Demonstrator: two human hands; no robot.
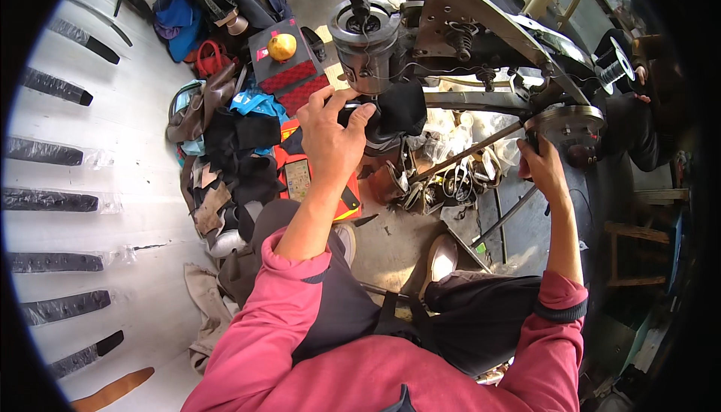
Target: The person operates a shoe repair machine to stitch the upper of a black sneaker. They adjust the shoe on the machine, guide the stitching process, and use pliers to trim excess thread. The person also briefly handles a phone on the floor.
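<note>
A dark metal sewing machine with a long curved arm stands before me. Under its round metal head lies a soft black piece; whether it is leather or cloth I cannot tell. My left hand has its thumb and fingers bent around the left end of that piece, just below the head. To the right, my right hand is closed at the rim of the machine's hand wheel, around its handle, which the fingers mostly hide. A thin thread runs along the machine from a white spool.
Several black strips, partly in clear plastic, lie on the pale surface at left. A yellow-red fruit rests on a dark box. Scraps and bags pile beside it. Another person's hand shows at far right.
</note>
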